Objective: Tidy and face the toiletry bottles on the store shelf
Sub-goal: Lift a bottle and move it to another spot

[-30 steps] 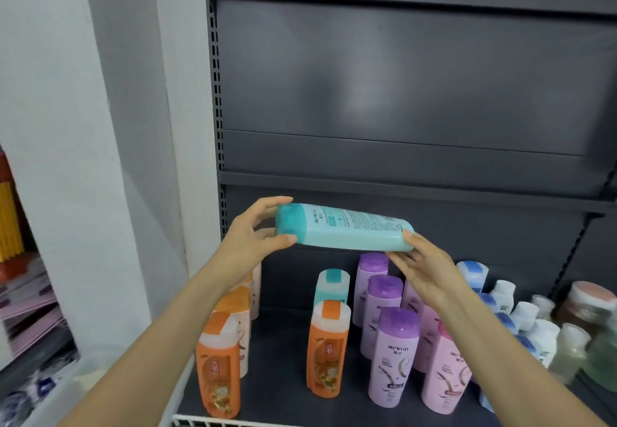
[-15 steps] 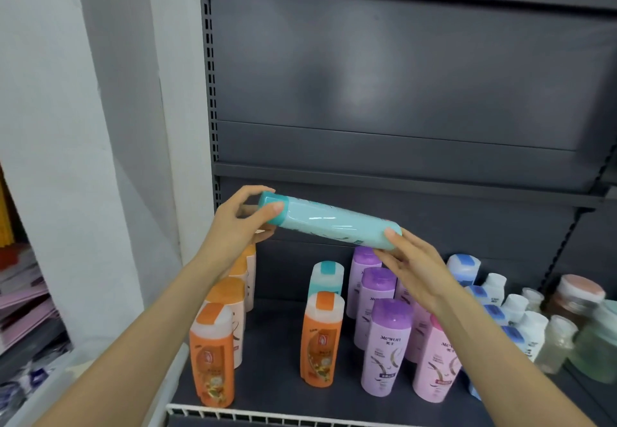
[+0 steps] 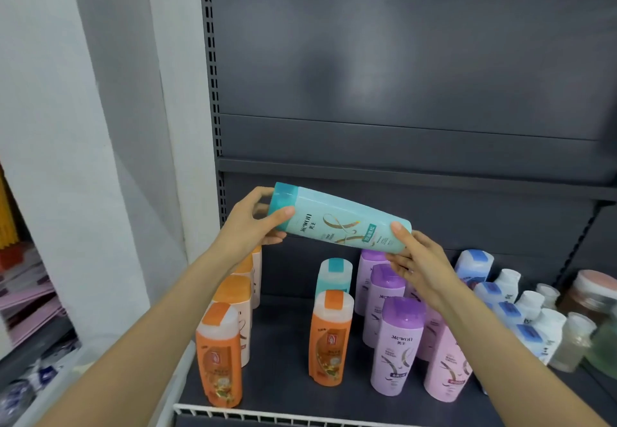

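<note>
A teal bottle (image 3: 337, 222) is held sideways in the air above the dark shelf (image 3: 283, 343), its front label facing me. My left hand (image 3: 253, 222) grips its teal cap end. My right hand (image 3: 417, 263) holds its base end, thumb on top and fingers underneath. Below stand orange bottles (image 3: 330, 336) at left and middle, another teal bottle (image 3: 334, 274) behind, purple bottles (image 3: 397, 343) and a pink bottle (image 3: 447, 370) at the right of them.
Blue-and-white bottles (image 3: 507, 313), small white bottles (image 3: 531, 303) and jars (image 3: 591, 289) crowd the shelf's right end. A white wire rail (image 3: 267, 413) runs along the front edge. An upper shelf edge (image 3: 400, 179) hangs just above the held bottle. A white wall (image 3: 83, 159) stands at left.
The teal bottle has been turned about its long axis, so the front label now faces me instead of the back print. It also tilted, cap end higher.
</note>
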The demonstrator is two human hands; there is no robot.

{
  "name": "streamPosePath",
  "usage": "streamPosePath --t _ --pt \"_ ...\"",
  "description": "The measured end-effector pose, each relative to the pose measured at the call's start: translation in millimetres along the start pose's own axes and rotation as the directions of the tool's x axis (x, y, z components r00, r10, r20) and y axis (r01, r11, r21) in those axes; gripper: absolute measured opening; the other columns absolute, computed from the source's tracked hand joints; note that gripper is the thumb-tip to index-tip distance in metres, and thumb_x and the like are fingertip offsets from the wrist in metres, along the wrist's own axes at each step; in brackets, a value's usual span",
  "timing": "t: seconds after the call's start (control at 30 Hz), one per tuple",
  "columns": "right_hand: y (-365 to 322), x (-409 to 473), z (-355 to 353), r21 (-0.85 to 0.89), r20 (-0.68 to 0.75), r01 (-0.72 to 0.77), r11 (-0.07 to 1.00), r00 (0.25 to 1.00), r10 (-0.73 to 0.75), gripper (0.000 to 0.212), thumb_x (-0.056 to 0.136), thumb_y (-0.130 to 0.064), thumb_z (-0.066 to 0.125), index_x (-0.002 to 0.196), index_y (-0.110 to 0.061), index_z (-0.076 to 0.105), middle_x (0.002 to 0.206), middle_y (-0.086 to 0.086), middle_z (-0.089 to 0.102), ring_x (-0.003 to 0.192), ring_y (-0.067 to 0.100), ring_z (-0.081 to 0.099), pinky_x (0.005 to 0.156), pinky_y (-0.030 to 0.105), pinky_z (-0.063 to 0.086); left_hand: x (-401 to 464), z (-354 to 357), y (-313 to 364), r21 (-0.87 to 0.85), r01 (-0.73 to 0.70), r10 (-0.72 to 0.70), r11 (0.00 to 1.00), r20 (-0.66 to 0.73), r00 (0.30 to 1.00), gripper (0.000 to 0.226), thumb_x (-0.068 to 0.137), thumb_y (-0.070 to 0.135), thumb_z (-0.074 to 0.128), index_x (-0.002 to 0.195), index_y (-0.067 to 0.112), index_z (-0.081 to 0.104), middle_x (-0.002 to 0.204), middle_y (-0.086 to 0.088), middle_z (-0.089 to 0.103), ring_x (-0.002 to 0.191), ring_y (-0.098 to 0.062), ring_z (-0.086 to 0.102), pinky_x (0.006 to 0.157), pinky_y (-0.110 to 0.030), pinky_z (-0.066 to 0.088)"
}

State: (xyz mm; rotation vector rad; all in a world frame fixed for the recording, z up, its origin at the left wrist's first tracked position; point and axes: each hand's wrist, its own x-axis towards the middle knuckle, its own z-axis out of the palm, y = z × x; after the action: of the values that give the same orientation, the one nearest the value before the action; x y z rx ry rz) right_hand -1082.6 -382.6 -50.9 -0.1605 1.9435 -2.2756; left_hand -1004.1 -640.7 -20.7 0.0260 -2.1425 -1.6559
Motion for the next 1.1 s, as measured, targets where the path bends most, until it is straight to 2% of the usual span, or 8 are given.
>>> streamPosePath --t 0.1,0.27,0.4,0.5,0.57,0.7,0.93,1.1 --pt "4 12 3 0.022 -0.027 -0.059 0.998 0.998 0.06 0.035 0.085 -0.041 0.063 0.097 -0.009 0.064 0.091 0.008 0.07 0.081 0.015 0.065 0.071 0.024 0.052 8 4 -2 0.047 0.004 -0.003 0.999 -0.008 1.0 0.017 0.087 0.033 0.062 0.101 0.029 0.053 0.099 0.001 0.066 0.09 -0.011 0.066 0.066 -0.026 0.058" --pt "10 40 9 -0.005 -0.023 -0.105 0.994 0.994 0.105 0.045 0.082 -0.049 0.063 0.095 -0.006 0.066 0.087 0.009 0.07 0.074 0.016 0.064 0.066 0.022 0.055 31 16 -1 -0.045 0.041 -0.046 0.998 -0.1 0.994 0.029 0.087 0.033 0.062 0.113 0.021 0.055 0.096 -0.008 0.064 0.087 -0.014 0.069 0.067 -0.035 0.06" --pt "12 71 15 -0.132 -0.028 -0.149 0.98 0.989 0.147 0.055 0.079 -0.059 0.06 0.095 -0.006 0.068 0.084 0.014 0.068 0.068 0.019 0.061 0.062 0.026 0.053 54 21 -4 -0.099 0.086 -0.102 0.991 -0.17 0.98 0.029 0.086 0.037 0.062 0.108 0.019 0.057 0.092 -0.007 0.068 0.08 -0.016 0.071 0.066 -0.038 0.06" --pt "18 93 14 -0.317 0.002 -0.127 0.94 0.991 0.135 0.048 0.087 -0.051 0.056 0.101 -0.007 0.066 0.093 0.015 0.069 0.072 0.021 0.065 0.064 0.029 0.053 69 27 -9 0.0 0.057 -0.056 0.998 -0.207 0.977 0.026 0.085 0.037 0.064 0.106 0.022 0.057 0.088 -0.003 0.065 0.081 -0.013 0.069 0.058 -0.027 0.059" --pt "25 110 10 -0.498 -0.005 -0.023 0.867 1.0 0.024 0.04 0.089 -0.042 0.058 0.106 -0.007 0.067 0.096 0.011 0.069 0.081 0.022 0.065 0.073 0.032 0.053 80 32 -15 0.109 0.029 -0.004 0.994 -0.216 0.976 0.026 0.084 0.036 0.066 0.105 0.023 0.057 0.086 0.001 0.061 0.079 -0.012 0.066 0.056 -0.025 0.058" --pt "36 137 -2 -0.758 0.072 0.157 0.633 0.985 -0.158 0.033 0.087 -0.024 0.065 0.116 -0.006 0.063 0.107 0.009 0.067 0.093 0.017 0.06 0.081 0.019 0.04 102 42 -35 0.421 -0.006 0.083 0.907 -0.166 0.983 0.038 0.078 0.047 0.067 0.109 0.03 0.055 0.099 -0.002 0.058 0.09 -0.019 0.059 0.077 -0.039 0.054" --pt "64 182 -23 -0.904 0.309 0.33 0.274 0.944 -0.116 0.039 0.085 -0.016 0.067 0.123 -0.009 0.06 0.121 0.012 0.058 0.113 0.026 0.055 0.097 0.03 0.042 127 79 -59 0.676 -0.005 0.006 0.737 0.001 1.0 0.055 0.08 0.047 0.066 0.129 0.03 0.048 0.104 0.0 0.043 0.095 -0.017 0.046 0.092 -0.037 0.041" --pt "71 194 -29 -0.887 0.418 0.418 0.197 0.908 -0.043 0.035 0.082 -0.011 0.069 0.117 -0.011 0.065 0.117 0.006 0.059 0.11 0.022 0.056 0.095 0.029 0.042 144 104 -87 0.713 -0.029 -0.091 0.701 0.129 0.987 0.05 0.08 0.043 0.068 0.125 0.033 0.049 0.108 -0.002 0.046 0.097 -0.023 0.053 0.081 -0.029 0.037"
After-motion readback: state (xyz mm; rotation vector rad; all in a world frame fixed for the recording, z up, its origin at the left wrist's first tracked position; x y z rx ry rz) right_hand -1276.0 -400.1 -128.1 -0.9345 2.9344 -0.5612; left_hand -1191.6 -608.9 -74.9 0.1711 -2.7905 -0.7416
